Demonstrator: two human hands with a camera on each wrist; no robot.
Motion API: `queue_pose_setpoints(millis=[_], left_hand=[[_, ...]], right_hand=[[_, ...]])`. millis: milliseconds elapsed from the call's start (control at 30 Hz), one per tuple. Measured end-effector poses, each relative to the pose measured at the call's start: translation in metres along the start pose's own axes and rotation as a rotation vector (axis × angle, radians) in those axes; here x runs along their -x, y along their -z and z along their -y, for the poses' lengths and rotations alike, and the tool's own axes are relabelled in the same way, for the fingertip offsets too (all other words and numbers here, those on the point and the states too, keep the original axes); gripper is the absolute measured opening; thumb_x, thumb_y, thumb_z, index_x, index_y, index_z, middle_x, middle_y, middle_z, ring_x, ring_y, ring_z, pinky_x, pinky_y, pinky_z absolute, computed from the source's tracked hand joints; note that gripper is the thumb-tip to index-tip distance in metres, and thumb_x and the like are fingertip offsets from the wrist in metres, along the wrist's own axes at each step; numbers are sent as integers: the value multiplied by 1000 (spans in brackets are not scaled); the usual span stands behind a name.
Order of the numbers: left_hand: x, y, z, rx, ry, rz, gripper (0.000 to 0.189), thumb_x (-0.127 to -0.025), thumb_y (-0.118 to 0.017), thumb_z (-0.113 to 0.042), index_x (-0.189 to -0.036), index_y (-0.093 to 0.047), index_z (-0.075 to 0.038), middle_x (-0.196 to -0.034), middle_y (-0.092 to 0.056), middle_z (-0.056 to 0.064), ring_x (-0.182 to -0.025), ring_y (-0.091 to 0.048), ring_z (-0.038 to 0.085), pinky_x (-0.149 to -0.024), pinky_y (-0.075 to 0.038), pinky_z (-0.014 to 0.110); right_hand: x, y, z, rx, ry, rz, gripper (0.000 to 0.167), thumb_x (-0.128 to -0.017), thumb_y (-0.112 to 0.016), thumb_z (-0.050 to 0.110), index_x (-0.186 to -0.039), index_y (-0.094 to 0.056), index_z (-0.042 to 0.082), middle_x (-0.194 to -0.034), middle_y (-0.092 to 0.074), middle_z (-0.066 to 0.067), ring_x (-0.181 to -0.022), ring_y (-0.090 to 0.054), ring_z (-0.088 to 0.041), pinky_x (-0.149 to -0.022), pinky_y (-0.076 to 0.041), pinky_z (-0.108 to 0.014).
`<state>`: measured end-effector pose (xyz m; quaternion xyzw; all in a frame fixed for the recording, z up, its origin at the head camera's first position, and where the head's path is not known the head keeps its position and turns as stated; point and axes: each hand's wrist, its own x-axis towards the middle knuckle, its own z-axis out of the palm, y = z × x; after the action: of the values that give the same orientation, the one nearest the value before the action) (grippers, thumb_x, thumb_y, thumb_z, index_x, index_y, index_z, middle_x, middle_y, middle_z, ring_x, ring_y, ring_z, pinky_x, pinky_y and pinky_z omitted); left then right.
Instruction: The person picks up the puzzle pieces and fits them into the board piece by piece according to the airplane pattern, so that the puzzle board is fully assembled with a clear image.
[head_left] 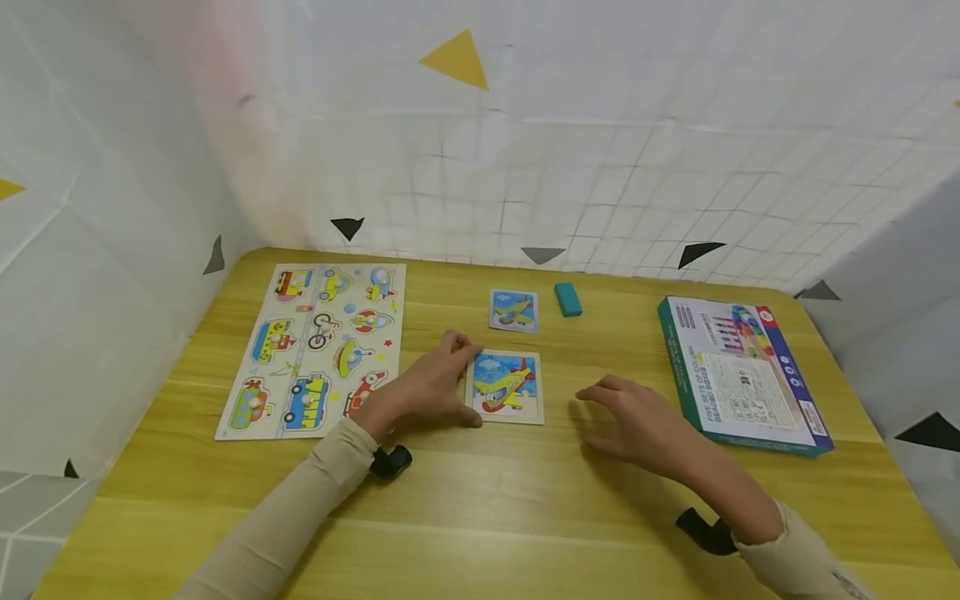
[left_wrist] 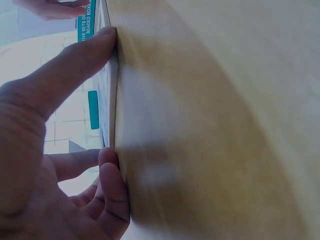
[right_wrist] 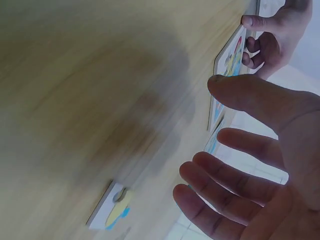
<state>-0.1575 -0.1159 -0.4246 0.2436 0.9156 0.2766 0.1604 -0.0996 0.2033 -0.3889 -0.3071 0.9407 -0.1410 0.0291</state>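
A small square airplane jigsaw puzzle [head_left: 506, 387] lies flat mid-table. My left hand [head_left: 429, 385] grips its left side, with the thumb at the near corner and the fingers at the far corner. In the left wrist view, the thumb [left_wrist: 70, 70] and fingertips press against its thin edge. My right hand [head_left: 637, 421] hovers to the right of the puzzle, fingers apart and loosely bent, holding nothing. A loose jigsaw piece [right_wrist: 111, 206], white with yellow and blue, lies on the wood in the right wrist view; the right hand hides it from the head view.
Behind the puzzle lies a smaller airplane picture card [head_left: 513, 311], with a teal block [head_left: 568, 300] to its right. A vehicle peg board [head_left: 315, 350] occupies the left side. On the right is a beaded-boxes carton [head_left: 742, 375]. White patterned sheeting [head_left: 570, 150] stands behind the table.
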Motion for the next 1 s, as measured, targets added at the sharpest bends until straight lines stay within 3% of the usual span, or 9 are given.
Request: queue_pose_setpoints(millis=[267,600,1000], left_hand=[[1,1,1,-7,7,4,111,-67,-92,-47,-155,-36,-11,-145,-28,6,-100,-51,20,-88,-46,31],[1,4,1,4,20,2,110,-67,-92,-47,-155,-36,-12,-146,-29,6,-106,-50,22,-94,-45,34],[0,2,0,26,12,8,109,-67,-92,-47,-154,-37,-11,-144,-29,5,-104,-50,22,-92,-45,33]], right_hand=[[11,6,-6,11,-34,20,54,-72,-91,22,-118,-70,3,-108,-65,-10,-94,-65,-27,-78,-54,-45],[22,9,-16,34,-104,59,55,-72,-90,23,-119,-69,3,-109,-65,-12,-90,-63,-24,-73,-53,-41],[37,11,-28,57,-142,75,44,-72,-89,19,-111,-72,8,-115,-63,-19,-102,-63,-36,-80,-53,-51]])
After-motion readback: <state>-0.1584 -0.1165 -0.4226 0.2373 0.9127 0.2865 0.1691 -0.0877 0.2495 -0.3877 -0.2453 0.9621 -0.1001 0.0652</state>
